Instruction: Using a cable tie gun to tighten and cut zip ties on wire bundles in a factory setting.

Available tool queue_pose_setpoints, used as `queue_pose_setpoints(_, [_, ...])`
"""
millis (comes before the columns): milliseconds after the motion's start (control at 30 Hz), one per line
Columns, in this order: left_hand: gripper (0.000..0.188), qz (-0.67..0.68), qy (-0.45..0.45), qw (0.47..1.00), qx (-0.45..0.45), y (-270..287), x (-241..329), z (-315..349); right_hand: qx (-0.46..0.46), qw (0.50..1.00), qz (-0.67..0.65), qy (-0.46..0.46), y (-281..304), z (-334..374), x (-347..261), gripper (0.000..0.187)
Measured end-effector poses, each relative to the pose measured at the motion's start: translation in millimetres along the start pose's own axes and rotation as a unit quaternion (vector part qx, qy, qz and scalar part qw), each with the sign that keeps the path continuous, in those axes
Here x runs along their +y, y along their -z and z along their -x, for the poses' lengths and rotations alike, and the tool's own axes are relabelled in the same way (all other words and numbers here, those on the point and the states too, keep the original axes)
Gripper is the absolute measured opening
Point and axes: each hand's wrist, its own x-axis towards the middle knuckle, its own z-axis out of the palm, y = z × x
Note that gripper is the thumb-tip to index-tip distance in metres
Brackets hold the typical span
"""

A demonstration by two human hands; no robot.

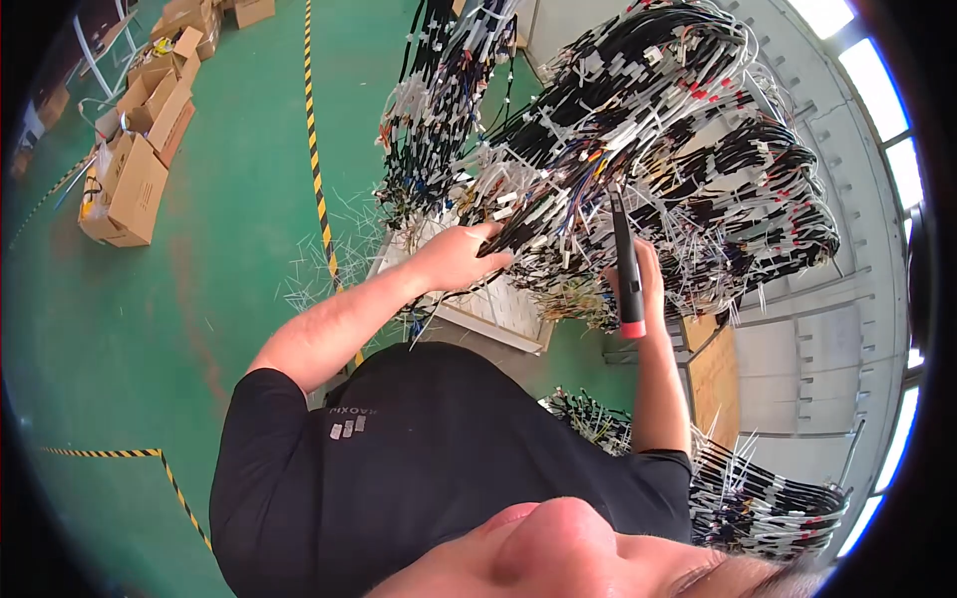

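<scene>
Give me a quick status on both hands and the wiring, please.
Left hand gripping black wire bundle over the white board. Right hand holding red-capped black tool. White cable ties jutting all around.

We see brown cardboard boxes [140, 184] piled open on the green floor, far left; more boxes [199, 20] top left.

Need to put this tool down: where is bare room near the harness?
Bare room: the green floor between the cardboard boxes and the striped line, and the wooden board beside the right hand. Crowded: the wire harness around the left hand, and cut ties littering the floor beside it.
</scene>
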Motion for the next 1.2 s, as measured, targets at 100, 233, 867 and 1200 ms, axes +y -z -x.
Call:
queue_pose_setpoints(100, [0.062,0.105,0.069,0.992,-0.009,-3,-4,-1,-0.035,0.979,-0.189,-0.074,-5,21,-20,0.052])
queue_pose_setpoints(233, [0.03,0.297,0.093,0.949,-0.043,-9,-1,-8,-0.01,0.842,-0.533,-0.084,-31,28,-52,0.049])
queue_pose_setpoints(867, [0.068,-0.094,-0.162,0.959,0.214,-51,18,-1,0.003,0.78,-0.624,-0.056,-65,3,-82,0.05])
queue_pose_setpoints(1200, [0.011,0.183,-0.024,0.977,0.11,-58,3,-10,0.068,0.68,-0.724,-0.093,-77,2,-58,0.061])
